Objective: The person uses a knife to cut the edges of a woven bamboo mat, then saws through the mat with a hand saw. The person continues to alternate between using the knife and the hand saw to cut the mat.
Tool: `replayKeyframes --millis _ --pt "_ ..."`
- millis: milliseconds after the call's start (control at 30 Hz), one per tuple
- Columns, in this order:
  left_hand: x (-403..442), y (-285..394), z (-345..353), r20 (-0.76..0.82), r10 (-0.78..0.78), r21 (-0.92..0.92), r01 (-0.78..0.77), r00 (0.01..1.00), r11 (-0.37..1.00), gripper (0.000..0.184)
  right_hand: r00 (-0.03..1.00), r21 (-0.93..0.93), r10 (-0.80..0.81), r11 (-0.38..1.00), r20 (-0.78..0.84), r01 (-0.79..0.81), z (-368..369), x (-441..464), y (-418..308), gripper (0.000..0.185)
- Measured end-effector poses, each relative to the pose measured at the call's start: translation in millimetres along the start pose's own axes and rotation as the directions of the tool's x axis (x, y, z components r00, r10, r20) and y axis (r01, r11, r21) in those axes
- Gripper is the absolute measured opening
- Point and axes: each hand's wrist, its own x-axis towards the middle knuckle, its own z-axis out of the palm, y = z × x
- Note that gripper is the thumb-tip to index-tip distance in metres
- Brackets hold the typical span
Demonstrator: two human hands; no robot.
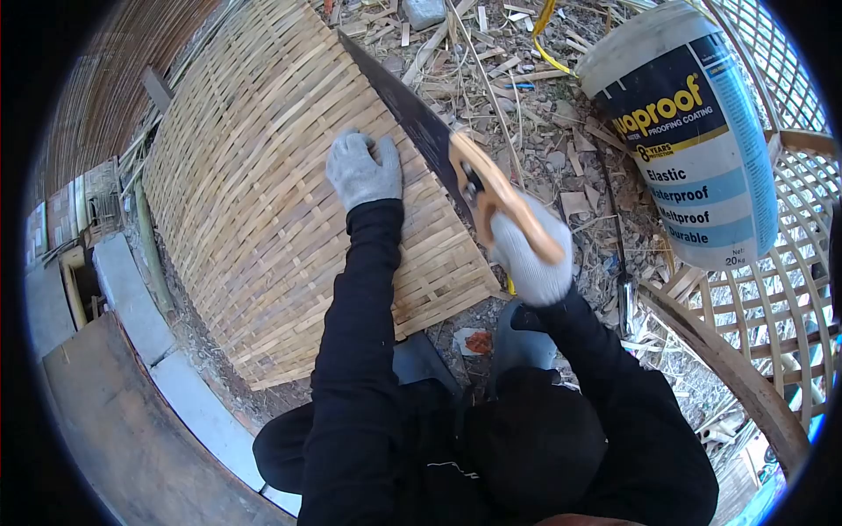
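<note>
My right hand (pixel 535 259), in a pale work glove, is closed around the wooden handle (pixel 504 188) of a handsaw. The saw's dark blade (pixel 408 114) slants up and left along the right edge of a woven bamboo mat (pixel 254 193). How far the teeth touch the edge is hard to tell. On the mat, left of the blade, rests my left hand (pixel 364 167) in a grey glove. Its thumb stands apart from its bent fingers, and it presses on the weave without holding anything visible.
To the right stands a large waterproof-coating bucket (pixel 688 140) beside an open-weave bamboo lattice (pixel 763 307). Bamboo scraps (pixel 570 167) litter the ground. Grey blocks (pixel 132 289) and a brown board (pixel 132 421) lie at left. A grey stone (pixel 424 12) is at the top.
</note>
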Motion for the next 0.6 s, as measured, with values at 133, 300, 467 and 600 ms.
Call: replayKeyframes --millis 133,300,467,600 --pt "-2.9 -1.7 3.3 -0.046 0.038 0.011 -0.037 0.998 0.999 0.029 0.996 -0.119 0.092 0.989 0.020 -0.089 -30.2 -59.2 -16.7 0.041" --pt "-0.8 3.2 -3.2 0.037 -0.018 0.033 0.017 0.999 0.999 0.027 0.998 -0.229 0.026 0.973 0.058 -0.012 -39.2 -83.0 -29.9 0.050" --pt "-0.6 5.4 -3.9 0.091 -0.094 0.031 0.091 0.991 0.995 0.027 0.995 -0.178 0.096 0.980 0.026 -0.090 -27.5 -73.2 -47.4 0.052" --pt "-0.1 1.4 -0.7 0.027 -0.021 0.033 0.020 0.999 0.999 0.027 0.996 -0.253 -0.065 0.964 0.055 0.077 -19.1 -56.1 -45.0 0.053"
